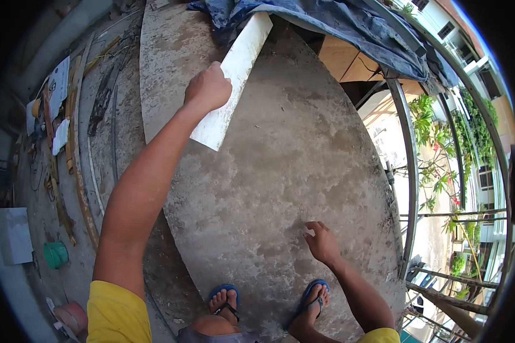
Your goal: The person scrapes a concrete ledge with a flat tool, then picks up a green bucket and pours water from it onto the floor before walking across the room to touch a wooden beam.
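A long, flat white board [246, 57] with dirt-stained edges slants across the upper middle of the view. My left hand [209, 88] is closed around its left edge, near the middle of its length. The board's far end reaches the dark blue tarp [349, 26], and its near end lies over the stained concrete slab [257, 177]. My right hand [321, 243] hangs low over the slab in front of my feet. Its fingers are loosely bent, with a gap between thumb and index finger, and nothing shows in it.
Wooden strips [77, 154] and a long thin pipe [94, 171] lie along the left. A green container [55, 255] and a white block [14, 235] sit at lower left. Metal posts [407, 160] line the slab's right edge, with plants [429, 117] beyond.
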{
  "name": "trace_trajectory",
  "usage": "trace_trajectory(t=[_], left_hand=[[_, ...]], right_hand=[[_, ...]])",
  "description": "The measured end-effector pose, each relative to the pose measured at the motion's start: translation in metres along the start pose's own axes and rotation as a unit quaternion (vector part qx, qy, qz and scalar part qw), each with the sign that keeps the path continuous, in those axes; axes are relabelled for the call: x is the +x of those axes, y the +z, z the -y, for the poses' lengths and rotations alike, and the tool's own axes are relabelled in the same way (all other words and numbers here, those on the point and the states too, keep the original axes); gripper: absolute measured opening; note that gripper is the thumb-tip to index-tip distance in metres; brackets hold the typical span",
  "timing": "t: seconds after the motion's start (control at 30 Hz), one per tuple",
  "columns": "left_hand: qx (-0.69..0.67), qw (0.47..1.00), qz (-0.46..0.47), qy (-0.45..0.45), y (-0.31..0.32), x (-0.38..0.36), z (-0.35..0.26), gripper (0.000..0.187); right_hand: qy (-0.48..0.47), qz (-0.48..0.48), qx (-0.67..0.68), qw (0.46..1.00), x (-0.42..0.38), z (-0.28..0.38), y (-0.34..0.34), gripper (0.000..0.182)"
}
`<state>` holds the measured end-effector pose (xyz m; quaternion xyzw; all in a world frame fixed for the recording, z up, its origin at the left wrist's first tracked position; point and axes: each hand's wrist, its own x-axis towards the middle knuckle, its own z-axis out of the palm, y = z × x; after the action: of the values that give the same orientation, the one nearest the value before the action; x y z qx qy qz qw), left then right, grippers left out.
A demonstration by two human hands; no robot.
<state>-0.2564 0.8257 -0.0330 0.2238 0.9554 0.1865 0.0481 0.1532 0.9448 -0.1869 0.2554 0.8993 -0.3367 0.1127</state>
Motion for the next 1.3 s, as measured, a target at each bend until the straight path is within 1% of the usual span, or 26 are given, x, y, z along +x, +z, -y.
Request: trace_trajectory(t=[0.03,0.13,0.27,0.37,0.43,0.5,0.57,0.6,0.67,0.73,0.8,0.83,0.87,0.93,1.0,1.03,1.07,1.13,1.17,1.2,1.27,1.3], left_hand=[[-0.008,1.000,0.014,-0.007,0.011,-0.006,0.004,0.037],[-0.031,0.996,0.071,-0.045,0.053,-0.039,0.015,0.036],[-0.037,0.990,0.113,-0.073,0.106,-0.073,0.015,0.034],[-0.032,0.992,0.105,-0.065,0.142,-0.082,0.013,0.030],[-0.006,0.994,0.101,-0.032,0.156,-0.078,0.012,0.028],[0.037,0.995,0.093,-0.004,0.172,-0.069,0.017,0.026],[0.061,0.993,0.102,0.000,0.172,-0.047,0.033,0.027],[0.075,0.991,0.109,0.003,0.172,-0.035,0.046,0.028],[0.100,0.993,0.055,-0.035,0.172,-0.007,0.085,0.032],[0.119,0.989,0.052,-0.074,0.149,0.015,0.124,0.035],[0.122,0.987,0.050,-0.097,0.132,0.027,0.163,0.036],[0.147,0.982,0.048,-0.108,0.123,0.034,0.179,0.035],[0.171,0.977,0.046,-0.123,0.115,0.036,0.196,0.034],[0.196,0.968,0.034,-0.152,0.095,0.033,0.227,0.035],[0.192,0.958,0.020,-0.213,0.081,0.026,0.263,0.036],[0.196,0.953,-0.004,-0.231,0.074,0.021,0.285,0.036],[0.200,0.947,-0.028,-0.249,0.070,0.016,0.299,0.037],[0.184,0.944,-0.054,-0.269,0.064,0.008,0.302,0.035],[0.177,0.942,-0.066,-0.278,0.061,0.002,0.305,0.034],[0.175,0.950,-0.060,-0.250,0.057,-0.007,0.297,0.032],[0.167,0.967,-0.044,-0.187,0.061,-0.027,0.249,0.029],[0.180,0.977,-0.036,-0.113,0.069,-0.043,0.224,0.023]], right_hand=[[-0.019,-0.004,0.000,1.000,0.004,0.003,0.005,0.030],[-0.032,0.010,0.019,0.999,0.013,0.030,0.003,0.030],[-0.063,0.013,0.033,0.997,0.024,0.048,0.018,0.029],[-0.085,0.029,0.038,0.995,0.024,0.065,0.033,0.029],[-0.097,0.046,0.051,0.993,0.014,0.078,0.038,0.028],[-0.111,0.097,0.016,0.989,0.002,0.080,0.032,0.029],[-0.133,0.138,-0.033,0.981,-0.012,0.070,0.017,0.030],[-0.120,0.140,-0.043,0.982,-0.021,0.057,0.005,0.030],[-0.077,0.136,-0.068,0.985,-0.043,0.022,-0.025,0.028],[-0.021,0.107,-0.085,0.990,-0.073,-0.025,-0.053,0.024],[0.056,0.090,-0.102,0.989,-0.112,-0.065,-0.077,0.023],[0.078,0.078,-0.117,0.987,-0.134,-0.081,-0.083,0.022],[0.098,0.068,-0.134,0.984,-0.154,-0.092,-0.087,0.021],[0.141,0.083,-0.166,0.972,-0.192,-0.100,-0.089,0.020],[0.192,0.090,-0.110,0.971,-0.222,-0.105,-0.081,0.024],[0.214,0.093,-0.082,0.969,-0.231,-0.105,-0.077,0.027],[0.215,0.083,-0.066,0.971,-0.234,-0.103,-0.071,0.027],[0.217,0.061,-0.033,0.974,-0.237,-0.093,-0.057,0.026],[0.234,0.059,-0.020,0.970,-0.236,-0.088,-0.053,0.026],[0.234,0.068,-0.024,0.970,-0.231,-0.085,-0.053,0.026],[0.239,0.083,-0.034,0.967,-0.229,-0.080,-0.057,0.026],[0.241,0.052,-0.018,0.969,-0.231,-0.086,-0.056,0.025]])
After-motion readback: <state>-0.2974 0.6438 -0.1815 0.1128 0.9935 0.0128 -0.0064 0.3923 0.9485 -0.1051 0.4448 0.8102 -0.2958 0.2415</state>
